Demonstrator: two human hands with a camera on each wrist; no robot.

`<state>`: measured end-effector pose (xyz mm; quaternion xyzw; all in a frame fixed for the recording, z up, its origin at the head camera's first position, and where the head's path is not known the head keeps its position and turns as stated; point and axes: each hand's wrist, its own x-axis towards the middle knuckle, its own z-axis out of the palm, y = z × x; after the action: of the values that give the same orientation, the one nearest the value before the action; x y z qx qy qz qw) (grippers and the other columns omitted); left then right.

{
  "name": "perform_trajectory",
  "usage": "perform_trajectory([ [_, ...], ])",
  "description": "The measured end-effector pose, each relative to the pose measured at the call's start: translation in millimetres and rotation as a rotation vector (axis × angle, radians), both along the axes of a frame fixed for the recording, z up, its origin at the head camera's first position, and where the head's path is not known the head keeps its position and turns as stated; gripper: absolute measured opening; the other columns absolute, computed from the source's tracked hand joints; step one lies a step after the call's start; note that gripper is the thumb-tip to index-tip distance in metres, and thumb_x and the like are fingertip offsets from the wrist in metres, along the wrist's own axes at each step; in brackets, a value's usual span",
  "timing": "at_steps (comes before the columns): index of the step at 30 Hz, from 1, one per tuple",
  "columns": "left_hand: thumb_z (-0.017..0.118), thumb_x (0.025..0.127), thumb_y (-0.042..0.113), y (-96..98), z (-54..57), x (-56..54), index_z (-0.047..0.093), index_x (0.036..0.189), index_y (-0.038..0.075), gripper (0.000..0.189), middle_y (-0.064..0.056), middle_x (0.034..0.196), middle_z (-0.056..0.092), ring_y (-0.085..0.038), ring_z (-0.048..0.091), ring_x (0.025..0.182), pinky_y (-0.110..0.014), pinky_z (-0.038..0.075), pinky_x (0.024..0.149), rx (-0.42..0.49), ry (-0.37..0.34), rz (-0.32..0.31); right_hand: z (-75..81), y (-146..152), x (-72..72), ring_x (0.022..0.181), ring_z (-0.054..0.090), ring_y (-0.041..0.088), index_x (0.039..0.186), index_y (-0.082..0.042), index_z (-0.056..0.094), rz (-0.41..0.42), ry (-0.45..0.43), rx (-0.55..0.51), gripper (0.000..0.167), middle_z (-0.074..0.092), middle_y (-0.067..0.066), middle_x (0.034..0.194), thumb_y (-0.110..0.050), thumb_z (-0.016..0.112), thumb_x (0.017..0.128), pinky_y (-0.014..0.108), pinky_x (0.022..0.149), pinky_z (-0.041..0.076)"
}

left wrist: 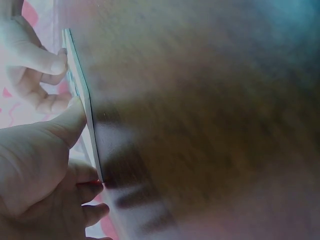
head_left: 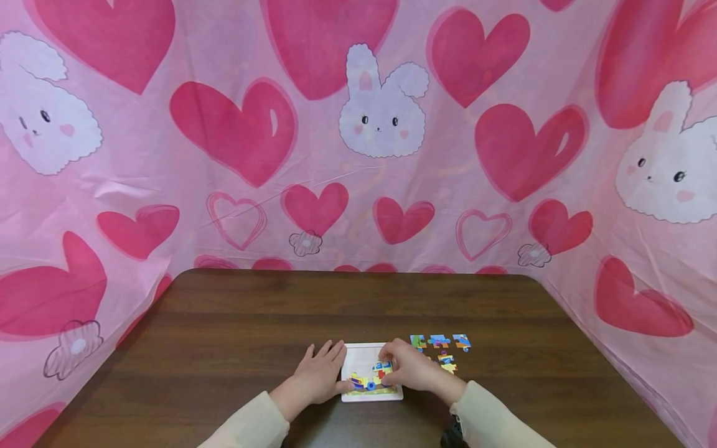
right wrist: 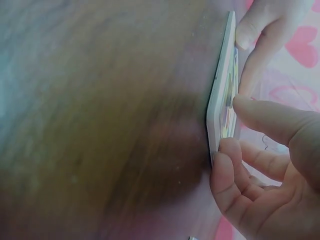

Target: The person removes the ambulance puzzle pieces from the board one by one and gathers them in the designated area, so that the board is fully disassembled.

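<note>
A white-framed jigsaw puzzle board lies flat on the table, with joined yellow, blue and red pieces along its lower part. My left hand rests at the board's left edge, fingers spread, its thumb on the lower left corner. Over the board's right side, my right hand has its thumb and index finger curled round a puzzle piece in the picture. In the right wrist view the right thumb touches the board's face while other fingers curl at its edge; the piece itself is hidden there.
Several loose puzzle pieces lie right of the board, some partly behind the right hand. The brown wooden table reaches back to a pink cloth with hearts and rabbits, which hangs around it on three sides.
</note>
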<state>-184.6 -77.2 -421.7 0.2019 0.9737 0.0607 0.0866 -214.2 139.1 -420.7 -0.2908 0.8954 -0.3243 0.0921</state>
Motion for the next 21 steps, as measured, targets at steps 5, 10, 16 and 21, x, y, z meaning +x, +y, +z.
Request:
perform_trajectory([
  [5, 0.057, 0.084, 0.052, 0.1, 1.1, 0.4, 0.042, 0.137, 0.004, 0.073, -0.010, 0.142, 0.037, -0.030, 0.030, 0.131, -0.054, 0.021, 0.102, -0.002, 0.004, -0.003, -1.4, -2.4, 0.3, 0.067, 0.043, 0.013, 0.092, -0.005, 0.061, -0.022, 0.011, 0.050, 0.032, 0.045, 0.000, 0.083, -0.014, 0.081, 0.068, 0.026, 0.061, 0.040],
  [10, 0.056, 0.084, 0.052, 0.4, 2.0, 1.1, 0.042, 0.137, 0.004, 0.073, -0.010, 0.143, 0.037, -0.029, 0.030, 0.131, -0.053, 0.022, 0.102, -0.004, 0.006, -0.005, -2.5, -3.9, -1.0, 0.069, 0.043, 0.012, 0.092, -0.005, 0.062, -0.021, 0.024, 0.090, 0.032, 0.046, -0.002, 0.083, -0.015, 0.081, 0.068, 0.027, 0.063, 0.041],
  [16, 0.057, 0.084, 0.052, 0.6, 2.9, 1.3, 0.042, 0.137, 0.004, 0.073, -0.010, 0.142, 0.037, -0.030, 0.030, 0.131, -0.054, 0.021, 0.102, 0.005, 0.001, -0.001, -2.9, -4.8, -2.4, 0.069, 0.043, 0.011, 0.091, -0.006, 0.062, -0.017, 0.027, 0.114, 0.031, 0.046, -0.002, 0.082, -0.016, 0.081, 0.068, 0.027, 0.064, 0.042],
  [21, 0.057, 0.084, 0.052, 0.2, 2.9, 1.3, 0.042, 0.137, 0.004, 0.073, -0.010, 0.142, 0.037, -0.030, 0.030, 0.131, -0.054, 0.021, 0.102, 0.007, -0.004, 0.002, -0.8, -5.7, -1.4, 0.071, 0.044, 0.013, 0.088, -0.007, 0.060, -0.007, 0.024, 0.117, 0.031, 0.045, -0.002, 0.082, -0.015, 0.081, 0.068, 0.028, 0.067, 0.042],
])
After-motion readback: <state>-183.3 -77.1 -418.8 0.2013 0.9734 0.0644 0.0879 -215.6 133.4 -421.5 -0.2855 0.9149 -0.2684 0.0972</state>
